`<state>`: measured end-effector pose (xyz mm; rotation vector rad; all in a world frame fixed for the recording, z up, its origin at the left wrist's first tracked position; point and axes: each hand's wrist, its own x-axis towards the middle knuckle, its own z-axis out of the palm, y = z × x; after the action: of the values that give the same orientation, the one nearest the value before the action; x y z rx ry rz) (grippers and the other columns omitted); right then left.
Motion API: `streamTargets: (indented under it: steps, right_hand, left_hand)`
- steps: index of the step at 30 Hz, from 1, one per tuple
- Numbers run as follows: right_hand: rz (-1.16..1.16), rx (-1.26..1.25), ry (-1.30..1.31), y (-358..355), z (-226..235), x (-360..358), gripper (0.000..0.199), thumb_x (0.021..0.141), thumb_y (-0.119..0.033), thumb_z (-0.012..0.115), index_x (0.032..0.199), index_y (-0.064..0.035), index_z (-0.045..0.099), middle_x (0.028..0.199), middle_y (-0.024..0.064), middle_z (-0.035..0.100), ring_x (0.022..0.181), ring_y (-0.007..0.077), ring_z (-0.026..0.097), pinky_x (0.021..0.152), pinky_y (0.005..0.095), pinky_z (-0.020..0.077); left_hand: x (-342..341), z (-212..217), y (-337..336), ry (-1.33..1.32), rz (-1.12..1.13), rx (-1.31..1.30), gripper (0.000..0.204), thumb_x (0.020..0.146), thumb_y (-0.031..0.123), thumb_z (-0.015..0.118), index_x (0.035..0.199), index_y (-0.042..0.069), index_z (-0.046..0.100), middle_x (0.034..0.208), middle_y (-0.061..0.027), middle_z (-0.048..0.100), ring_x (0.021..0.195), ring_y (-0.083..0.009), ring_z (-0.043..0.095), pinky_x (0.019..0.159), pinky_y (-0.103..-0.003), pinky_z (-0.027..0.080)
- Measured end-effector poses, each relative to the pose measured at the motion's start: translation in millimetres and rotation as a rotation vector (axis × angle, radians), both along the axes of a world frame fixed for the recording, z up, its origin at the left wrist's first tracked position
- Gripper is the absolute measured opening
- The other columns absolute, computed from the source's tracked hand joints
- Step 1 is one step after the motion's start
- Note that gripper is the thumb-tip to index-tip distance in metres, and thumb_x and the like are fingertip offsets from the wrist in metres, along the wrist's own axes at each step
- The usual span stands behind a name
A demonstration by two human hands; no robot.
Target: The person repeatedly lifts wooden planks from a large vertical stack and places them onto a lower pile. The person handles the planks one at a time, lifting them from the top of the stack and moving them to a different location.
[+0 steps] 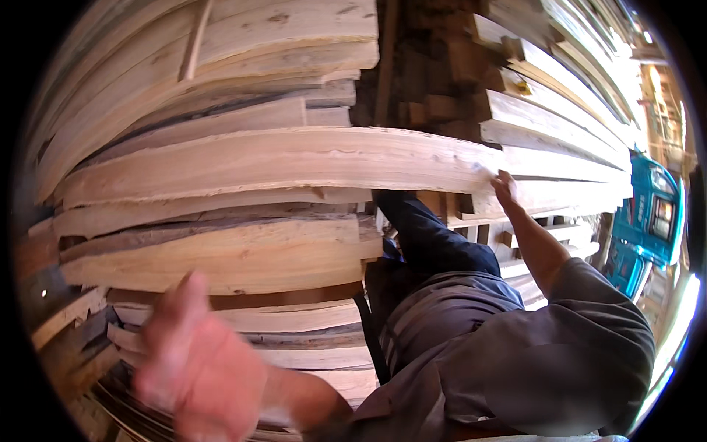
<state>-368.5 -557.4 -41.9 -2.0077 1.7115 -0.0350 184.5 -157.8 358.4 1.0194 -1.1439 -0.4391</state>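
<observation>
A long pale wooden board (280, 163) with rough, wavy edges lies across the gap between two stacks of lumber. At its right end my right hand (505, 190) grips the board's edge, the arm stretched out to the far right. My left hand (202, 368) is raised at the lower left, close to the camera and blurred. It holds nothing, and its fingers look apart. Just beyond it lies a shorter yellowish board (221, 258) on the left stack.
More boards (294, 33) are piled at the far left, with a thin wood strip (196, 40) on top. Another lumber stack (560, 125) stands on the right. A teal power-tool case or machine (652, 214) sits at the right edge. My leg (434, 232) stands between the stacks.
</observation>
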Motion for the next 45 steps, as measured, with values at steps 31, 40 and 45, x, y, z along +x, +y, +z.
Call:
streamTargets:
  steps: [31, 40, 45]
  right_hand:
    - [-0.531, 0.175, -0.616, -141, -150, -127, 0.054, 0.091, -0.039, 0.063, 0.136, -0.0107, 0.051, 0.112, 0.0139, 0.06, 0.098, 0.0265, 0.06, 0.078, 0.0443, 0.0541]
    - [-0.569, 0.421, -0.438, -181, -156, -125, 0.063, 0.088, -0.063, 0.055, 0.129, -0.0155, 0.051, 0.116, 0.0106, 0.06, 0.092, 0.0263, 0.059, 0.073, 0.0421, 0.0499]
    - [-0.192, 0.09, -0.216, -192, -146, -116, 0.05, 0.095, -0.043, 0.049, 0.095, 0.0031, 0.07, 0.082, 0.016, 0.069, 0.073, 0.0262, 0.064, 0.065, 0.042, 0.0495]
  left_hand:
    - [-121, -191, -42, 0.633, 0.743, 0.853, 0.023, 0.085, 0.012, 0.071, 0.106, 0.003, 0.073, 0.123, -0.0103, 0.061, 0.115, -0.0179, 0.056, 0.098, -0.031, 0.044]
    - [-123, -298, -132, -0.251, 0.63, 0.872, 0.058, 0.075, 0.002, 0.069, 0.129, -0.002, 0.05, 0.13, -0.0236, 0.052, 0.122, -0.0404, 0.048, 0.105, -0.047, 0.039]
    - [-69, -318, -195, -0.536, 0.464, 0.896, 0.061, 0.071, 0.007, 0.069, 0.128, 0.0, 0.049, 0.129, -0.0223, 0.049, 0.124, -0.0393, 0.045, 0.107, -0.049, 0.033]
